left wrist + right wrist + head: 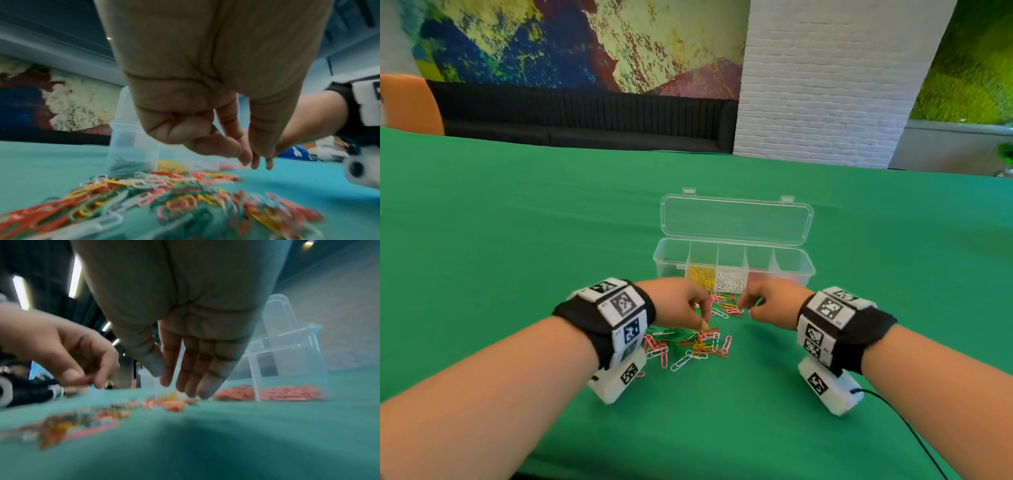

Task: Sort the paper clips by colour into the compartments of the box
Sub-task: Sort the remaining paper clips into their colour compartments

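Head view shows the left hand (pixel 678 301) above the loose paper clips (pixel 693 339), fingertips pinched together at a yellowish clip; whether it truly holds it I cannot tell. Right hand (pixel 774 301) hovers beside the pile with fingers relaxed, holding nothing. Just behind the pile stands the clear box (pixel 734 263), lid open, sorted clips inside, on the green tablecloth (pixel 517 240).

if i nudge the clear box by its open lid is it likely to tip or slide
Probably slide: the clear box looks light, with thin walls and only shallow layers of clips. The raised lid may flex back first. Tipping seems unlikely, as the base is long and low.
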Tool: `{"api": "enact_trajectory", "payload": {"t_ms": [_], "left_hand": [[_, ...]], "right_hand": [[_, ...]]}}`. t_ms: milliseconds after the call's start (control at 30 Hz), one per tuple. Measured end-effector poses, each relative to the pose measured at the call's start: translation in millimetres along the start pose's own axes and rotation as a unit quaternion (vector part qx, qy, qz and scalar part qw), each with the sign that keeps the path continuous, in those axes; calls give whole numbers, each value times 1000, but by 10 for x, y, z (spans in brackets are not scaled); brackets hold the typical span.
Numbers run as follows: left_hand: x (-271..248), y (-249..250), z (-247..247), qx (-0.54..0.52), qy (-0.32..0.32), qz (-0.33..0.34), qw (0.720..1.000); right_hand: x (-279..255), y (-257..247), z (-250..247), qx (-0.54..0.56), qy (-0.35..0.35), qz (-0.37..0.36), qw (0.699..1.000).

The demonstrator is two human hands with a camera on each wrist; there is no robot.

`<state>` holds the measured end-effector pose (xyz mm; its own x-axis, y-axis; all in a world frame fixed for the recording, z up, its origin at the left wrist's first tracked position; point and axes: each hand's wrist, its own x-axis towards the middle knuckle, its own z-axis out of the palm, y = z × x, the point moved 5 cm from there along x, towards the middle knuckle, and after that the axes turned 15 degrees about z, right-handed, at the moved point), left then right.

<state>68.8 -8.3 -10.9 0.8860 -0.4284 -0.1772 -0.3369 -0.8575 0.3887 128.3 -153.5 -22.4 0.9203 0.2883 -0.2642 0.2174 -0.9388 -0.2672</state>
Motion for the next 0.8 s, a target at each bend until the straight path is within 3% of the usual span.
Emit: {"api": "enact_trajectory", "payload": {"t_ms": [167, 500, 800], "left_hand": [[145, 160, 173, 60, -6, -2, 998], [399, 186, 341, 74, -14, -12, 997], [456, 167, 386, 94, -34, -5, 995]], "right_hand": [[-24, -98, 33, -99, 23, -1, 995], [106, -90, 134, -157, 11, -3, 988], [125, -52, 146, -129, 25, -6, 991]]}}
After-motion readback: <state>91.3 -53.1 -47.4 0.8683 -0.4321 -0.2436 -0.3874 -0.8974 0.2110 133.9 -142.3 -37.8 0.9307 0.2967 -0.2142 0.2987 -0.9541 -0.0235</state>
